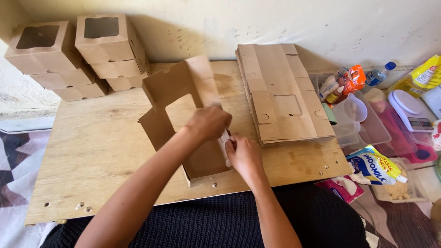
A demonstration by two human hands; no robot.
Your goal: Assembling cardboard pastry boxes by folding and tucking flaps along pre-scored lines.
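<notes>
Box blank (183, 115) of brown cardboard, part folded and with a window cut in it, stands half raised on a plywood board (92, 151) laid across the person's lap. Both hands meet at its right edge. The left hand (209, 123) curls over the side panel, fingers bent down onto the card, and covers the fold beneath it. The right hand (245, 156) presses in just beside it, fingertips pinched at the same edge. What those fingers grip is hard to make out: a small pale tab shows between the hands, and the rest is hidden. The blank's upper flap is blurred.

A stack of flat blanks (282, 94) lies just right of the hands, against the wall. Finished window boxes (76, 55) are piled in two stacks at the board's far left corner, with the lowest ones partly covered by those above.

Off the board to the right sits a crowded clutter: clear plastic tubs (367, 126), a small water bottle (380, 74), a kitchen scale (411, 112) and a blue and yellow pouch (374, 166). Several items there are cut off by the frame's edge, and the tubs' contents cannot be told.

A dark knitted garment (220, 220) fills the bottom of the frame, and both forearms run out of view there.
</notes>
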